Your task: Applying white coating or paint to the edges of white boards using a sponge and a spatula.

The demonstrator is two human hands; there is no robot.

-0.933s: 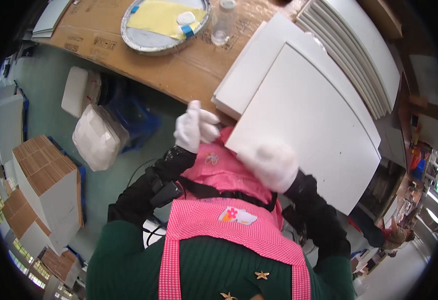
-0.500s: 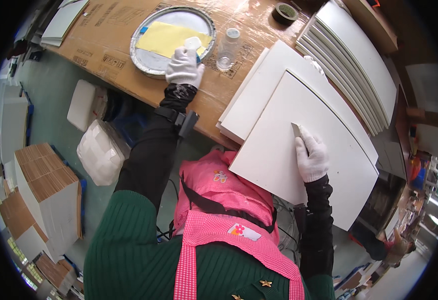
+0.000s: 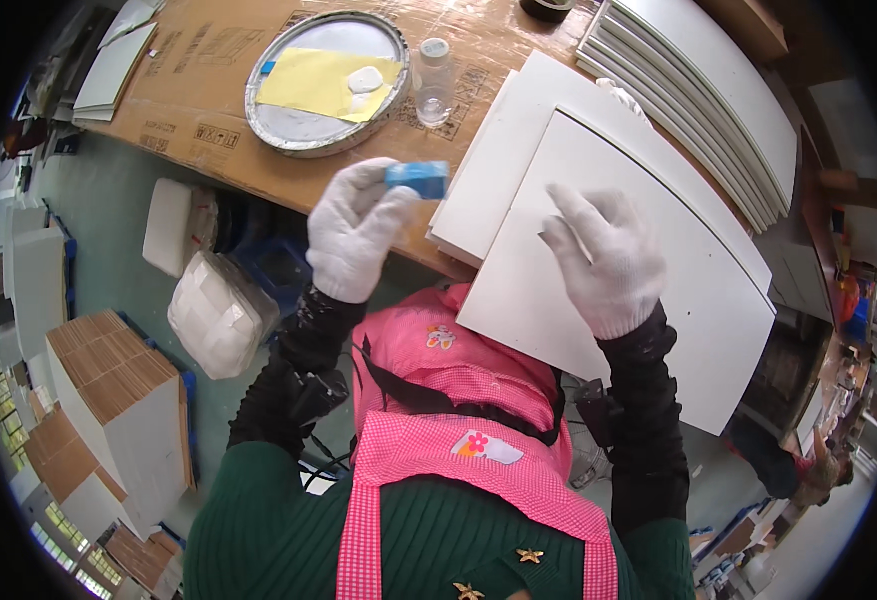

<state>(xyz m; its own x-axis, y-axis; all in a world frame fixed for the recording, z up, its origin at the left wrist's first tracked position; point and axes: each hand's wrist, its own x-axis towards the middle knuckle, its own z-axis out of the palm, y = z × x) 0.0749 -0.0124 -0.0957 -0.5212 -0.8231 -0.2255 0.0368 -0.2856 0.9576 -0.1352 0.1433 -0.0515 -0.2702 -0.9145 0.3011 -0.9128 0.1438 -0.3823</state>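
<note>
White board lies centre-right on the bench, the right hand spread flat on it, while the left hand pinches a small blue block just left, seemingly ready to rub the surface.

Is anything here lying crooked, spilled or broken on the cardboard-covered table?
Nothing is spilled or broken. The top white rectangular board lies turned against the white board beneath it, and its near corner overhangs the table edge. The left hand holds a small blue block; the right hand rests on the top board.
</note>
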